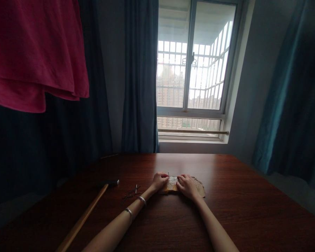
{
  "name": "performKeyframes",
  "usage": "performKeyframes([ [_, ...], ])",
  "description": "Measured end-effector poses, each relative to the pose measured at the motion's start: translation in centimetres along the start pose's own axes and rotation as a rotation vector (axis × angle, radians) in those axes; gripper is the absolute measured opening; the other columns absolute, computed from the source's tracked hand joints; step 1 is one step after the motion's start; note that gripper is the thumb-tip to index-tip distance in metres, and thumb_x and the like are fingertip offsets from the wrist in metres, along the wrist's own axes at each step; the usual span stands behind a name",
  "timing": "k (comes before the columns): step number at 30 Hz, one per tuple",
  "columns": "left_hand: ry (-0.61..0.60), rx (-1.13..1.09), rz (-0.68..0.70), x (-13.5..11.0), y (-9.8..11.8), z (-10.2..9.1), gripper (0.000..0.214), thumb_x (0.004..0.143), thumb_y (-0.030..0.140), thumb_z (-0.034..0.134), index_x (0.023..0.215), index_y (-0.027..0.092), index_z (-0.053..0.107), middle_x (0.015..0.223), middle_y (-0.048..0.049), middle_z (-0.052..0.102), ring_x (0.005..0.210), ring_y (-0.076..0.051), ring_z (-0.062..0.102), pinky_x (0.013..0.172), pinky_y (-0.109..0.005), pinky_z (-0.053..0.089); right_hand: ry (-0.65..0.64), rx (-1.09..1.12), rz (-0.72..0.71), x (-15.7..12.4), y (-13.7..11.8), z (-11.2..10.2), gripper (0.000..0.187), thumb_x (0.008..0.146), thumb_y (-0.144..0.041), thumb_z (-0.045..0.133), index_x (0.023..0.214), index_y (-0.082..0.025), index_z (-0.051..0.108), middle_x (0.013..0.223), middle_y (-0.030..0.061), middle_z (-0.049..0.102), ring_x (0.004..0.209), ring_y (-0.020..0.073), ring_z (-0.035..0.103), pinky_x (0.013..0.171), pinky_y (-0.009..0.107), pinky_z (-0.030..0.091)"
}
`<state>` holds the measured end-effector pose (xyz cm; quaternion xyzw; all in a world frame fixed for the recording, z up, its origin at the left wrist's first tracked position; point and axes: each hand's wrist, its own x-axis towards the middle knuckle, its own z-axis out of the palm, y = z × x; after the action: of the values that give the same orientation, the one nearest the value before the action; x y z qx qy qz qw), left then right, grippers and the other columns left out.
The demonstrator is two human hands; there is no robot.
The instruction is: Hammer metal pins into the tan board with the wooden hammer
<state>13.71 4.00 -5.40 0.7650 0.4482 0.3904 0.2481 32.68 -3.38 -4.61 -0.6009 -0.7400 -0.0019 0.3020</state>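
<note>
A small wooden block (171,191) lies near the middle of the table, topped by a pale sheet dotted with small holes (172,184). My left hand (159,181) is at its left side, fingertips pinched around a thin dark nail (168,174) that stands upright. The nail's lower end is hidden by my fingers. Across the sheet's right part rests my right hand (188,186), fingers spread and pressing down. Beyond it to the right shows a brown piece of card (199,185) with a row of slots or holes along its edge.
A hammer (90,208) with a wooden handle lies at the left. Between it and my left forearm are several thin dark nails (131,194) in a loose pile. Past the wooden table (241,210) are a window (190,70) and blue curtains (140,77). A pink cloth (36,49) hangs upper left.
</note>
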Motion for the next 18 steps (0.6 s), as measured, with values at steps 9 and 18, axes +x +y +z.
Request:
performKeyframes([
  [9,-0.007,-0.018,0.022,-0.32,0.16,0.01,0.023,0.067,0.025,0.055,0.075,0.013,0.072,0.076,-0.0059,0.065,0.071,-0.016,0.059,0.065,-0.024,0.043,0.015,0.016,-0.009,-0.03,-0.17,-0.15,0.029,0.079,-0.038,0.05,0.103,-0.028,0.062,0.1,0.0045,0.061,0.098,0.0189,0.052,0.088,0.029,0.035],
  [18,-0.04,0.024,0.046,-0.74,0.65,-0.19,0.023,0.069,0.026,0.053,0.075,0.015,0.072,0.074,-0.0042,0.063,0.068,-0.015,0.057,0.065,-0.024,0.042,0.106,0.076,-0.02,0.18,-0.88,-0.92,0.028,0.076,-0.026,0.053,0.102,-0.022,0.063,0.105,0.0069,0.059,0.102,0.0213,0.051,0.09,0.031,0.037],
])
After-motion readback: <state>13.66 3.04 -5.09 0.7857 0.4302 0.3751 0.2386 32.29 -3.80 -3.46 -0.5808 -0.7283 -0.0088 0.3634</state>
